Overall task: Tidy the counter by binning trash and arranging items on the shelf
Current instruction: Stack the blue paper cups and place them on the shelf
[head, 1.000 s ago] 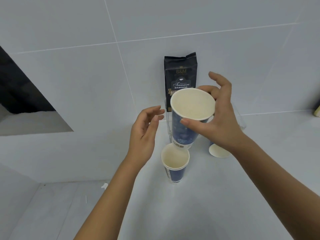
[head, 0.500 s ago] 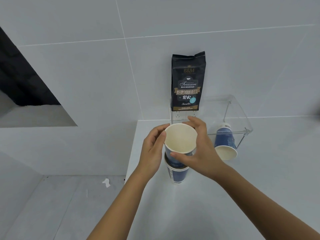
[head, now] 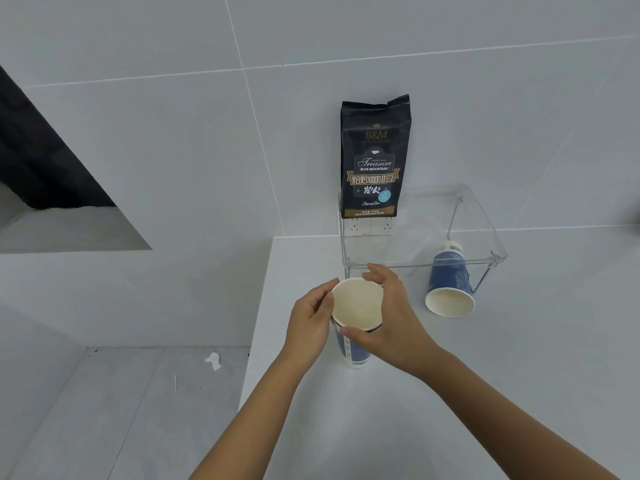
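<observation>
A blue paper cup with a cream inside (head: 356,303) sits nested in a second blue cup (head: 353,353) that stands upright on the white counter (head: 381,427). My right hand (head: 391,320) grips the top cup's rim from the right. My left hand (head: 311,318) holds the stack on its left side. A third blue cup (head: 448,285) lies on its side, mouth toward me, under the clear acrylic shelf (head: 481,233). A black coffee bag (head: 375,157) stands on the shelf's left end against the wall.
White tiled wall behind the counter, with a power socket (head: 367,227) below the bag. The counter's left edge drops to a grey floor with a scrap of white paper (head: 213,360). A dark opening (head: 41,161) lies at far left.
My right hand lowered the cup from chest height into the standing cup, pressing it further down. My left hand closed in on the stack. The view shifted, revealing the shelf and lying cup.
</observation>
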